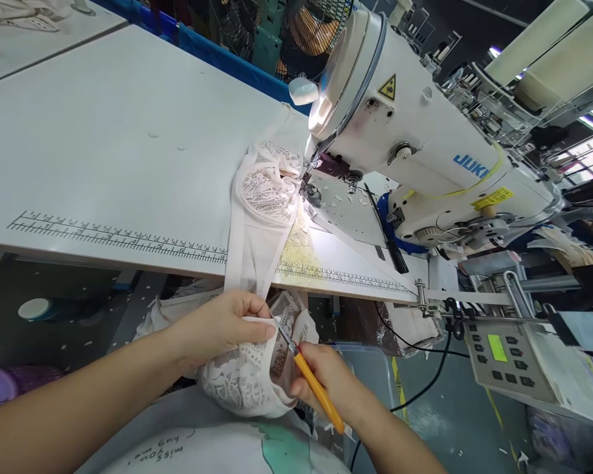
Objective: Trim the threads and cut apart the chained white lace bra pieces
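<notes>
My left hand (227, 332) pinches the edge of a white lace bra (240, 385) in front of my lap, with the thumb on top of the fabric. In my right hand (326, 378) is what looks like a seam ripper (316, 388), with an orange handle and a slim metal blade. Its blade lies against the bra's edge, close to my left fingertips; the very tip is hard to make out. A white band and another lace cup (271, 191) stretch up over the table edge to the sewing machine's needle area.
The white sewing machine (405, 112) stands at the right of the white table (103, 145), which has a printed ruler along its front edge. Black tweezers (388, 230) lie beside the machine. A control panel (504, 362) and a clear plastic bin (368, 368) are lower right.
</notes>
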`<state>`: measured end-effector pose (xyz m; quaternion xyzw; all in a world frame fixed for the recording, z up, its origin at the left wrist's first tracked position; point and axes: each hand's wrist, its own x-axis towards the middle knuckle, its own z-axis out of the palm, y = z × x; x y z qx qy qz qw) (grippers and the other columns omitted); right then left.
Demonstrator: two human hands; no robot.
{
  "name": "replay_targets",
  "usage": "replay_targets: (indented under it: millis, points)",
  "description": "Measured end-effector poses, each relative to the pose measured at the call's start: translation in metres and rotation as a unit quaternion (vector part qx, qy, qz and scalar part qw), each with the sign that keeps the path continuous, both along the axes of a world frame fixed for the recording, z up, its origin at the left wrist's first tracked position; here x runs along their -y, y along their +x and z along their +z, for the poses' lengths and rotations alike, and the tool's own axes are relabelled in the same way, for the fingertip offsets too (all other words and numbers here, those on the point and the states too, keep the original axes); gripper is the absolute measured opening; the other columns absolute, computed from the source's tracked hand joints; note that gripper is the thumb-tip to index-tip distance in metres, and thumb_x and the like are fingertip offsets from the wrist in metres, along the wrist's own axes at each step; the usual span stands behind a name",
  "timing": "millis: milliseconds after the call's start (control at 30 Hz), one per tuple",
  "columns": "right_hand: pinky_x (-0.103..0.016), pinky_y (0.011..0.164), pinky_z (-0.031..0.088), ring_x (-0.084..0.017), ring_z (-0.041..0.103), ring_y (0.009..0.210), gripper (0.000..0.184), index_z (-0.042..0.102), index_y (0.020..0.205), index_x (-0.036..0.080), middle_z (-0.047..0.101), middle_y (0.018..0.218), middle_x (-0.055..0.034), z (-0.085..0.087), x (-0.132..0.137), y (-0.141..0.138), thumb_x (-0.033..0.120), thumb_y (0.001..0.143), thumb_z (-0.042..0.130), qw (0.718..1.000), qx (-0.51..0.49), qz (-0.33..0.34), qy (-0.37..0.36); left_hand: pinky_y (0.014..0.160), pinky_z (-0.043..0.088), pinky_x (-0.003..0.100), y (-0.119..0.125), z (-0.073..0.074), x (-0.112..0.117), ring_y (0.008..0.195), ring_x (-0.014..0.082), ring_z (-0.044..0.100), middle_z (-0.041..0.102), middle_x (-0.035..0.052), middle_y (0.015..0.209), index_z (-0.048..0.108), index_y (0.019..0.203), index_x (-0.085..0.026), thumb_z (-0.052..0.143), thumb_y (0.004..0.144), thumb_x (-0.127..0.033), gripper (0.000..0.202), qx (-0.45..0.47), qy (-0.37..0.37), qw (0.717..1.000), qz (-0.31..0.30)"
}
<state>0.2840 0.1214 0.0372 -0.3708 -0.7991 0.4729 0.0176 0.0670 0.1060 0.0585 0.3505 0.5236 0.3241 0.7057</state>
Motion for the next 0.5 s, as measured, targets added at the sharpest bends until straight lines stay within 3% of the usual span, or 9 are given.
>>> replay_targets:
  millis: [200,367,500]
  points:
    - [-0.022,0.043,0.023,-0.008,0.029,0.045,0.052,0.029,0.056,0.021,0.031,0.05,0.0054,-0.011,0.001,0.0,0.067,0.08,0.037,0.994,-0.078,-0.042,0.059,0.046,0.025,0.019,-0.003,-0.002,0.004,0.048,0.0082,0.034,0.042,-0.0053,0.052,0.05,0.058,-0.015,0.064,0.063,-0.036,0.026,-0.02,0.015,1.0,-0.017]
    - [-0.022,0.047,0.033,-0.011,0.04,0.052,0.046,0.046,0.07,0.019,0.046,0.061,0.0022,0.012,0.005,0.002,0.065,0.077,0.046,0.981,-0.147,-0.108,0.068,0.045,0.02,0.02,-0.005,0.006,0.008,0.047,0.0074,0.028,0.036,-0.0078,0.051,0.046,0.059,-0.017,0.061,0.067,-0.038,0.026,-0.042,0.058,0.997,0.008]
    - [-0.025,0.061,0.041,-0.015,0.054,0.065,0.025,0.056,0.081,0.018,0.06,0.074,-0.003,0.025,0.017,-0.003,0.042,0.074,0.058,0.978,-0.16,-0.023,0.134,0.045,0.021,0.02,-0.009,0.008,0.015,0.047,0.0074,0.029,0.043,-0.0059,0.055,0.048,0.062,-0.017,0.061,0.069,-0.039,0.026,-0.015,0.087,0.996,0.028]
